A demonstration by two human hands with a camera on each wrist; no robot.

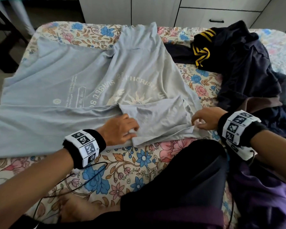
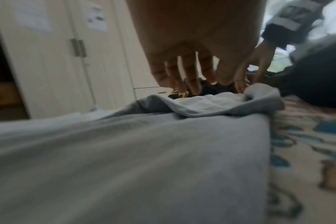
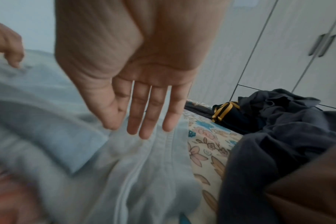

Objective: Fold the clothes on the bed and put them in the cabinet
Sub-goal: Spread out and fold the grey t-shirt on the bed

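Note:
A light blue T-shirt (image 1: 82, 76) with pale print lies spread on the floral bed (image 1: 139, 162). Its near right sleeve (image 1: 160, 119) is folded inward over the body. My left hand (image 1: 132, 129) rests on the sleeve's left edge with straight fingers; the left wrist view shows those fingers (image 2: 190, 81) reaching down toward the shirt (image 2: 125, 151). My right hand (image 1: 196, 123) is at the sleeve's hem on the right. In the right wrist view its fingers (image 3: 140, 130) are straight, with their tips at the blue cloth (image 3: 144, 174). Neither hand grips anything.
A heap of dark clothes (image 1: 246, 63), one piece with yellow stripes (image 1: 201, 53), lies at the back right of the bed. White cabinet doors and drawers (image 1: 155, 9) stand beyond the bed. My knee in dark trousers (image 1: 188, 179) is on the near sheet.

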